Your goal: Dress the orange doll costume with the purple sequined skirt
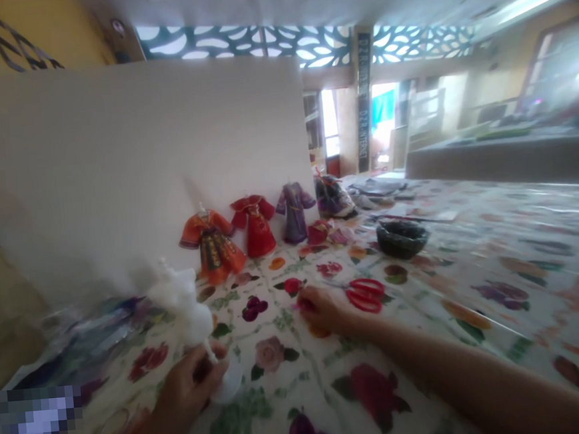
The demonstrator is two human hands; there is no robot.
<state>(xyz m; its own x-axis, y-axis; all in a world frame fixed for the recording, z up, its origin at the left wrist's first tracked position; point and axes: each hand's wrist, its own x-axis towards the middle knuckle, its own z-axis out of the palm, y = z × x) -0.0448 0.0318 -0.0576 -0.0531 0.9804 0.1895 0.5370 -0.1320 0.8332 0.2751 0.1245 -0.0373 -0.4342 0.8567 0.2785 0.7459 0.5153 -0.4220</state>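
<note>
In the head view, my left hand (202, 378) is closed around the thin stem of a small white dress form (189, 305). Its upper part is blurred, and its round white base (230, 382) shows just beside my fingers. My right hand (319, 308) is down at the tablecloth, fingertips pinched together; whatever they may hold is too small to make out. Red-handled scissors (366, 296) lie right next to it. Beyond my hands stand miniature garments: an orange robe (216, 246), a red dress (255, 226) and a purple robe (295, 210).
A fruit-and-flower patterned tablecloth (279, 412) covers the table. A dark bowl lined with plastic (402, 237) stands at right, and folded fabric pieces (338, 232) lie near the purple robe. Clear plastic wrapping (98, 332) is piled at left. A white board (138, 142) rises behind.
</note>
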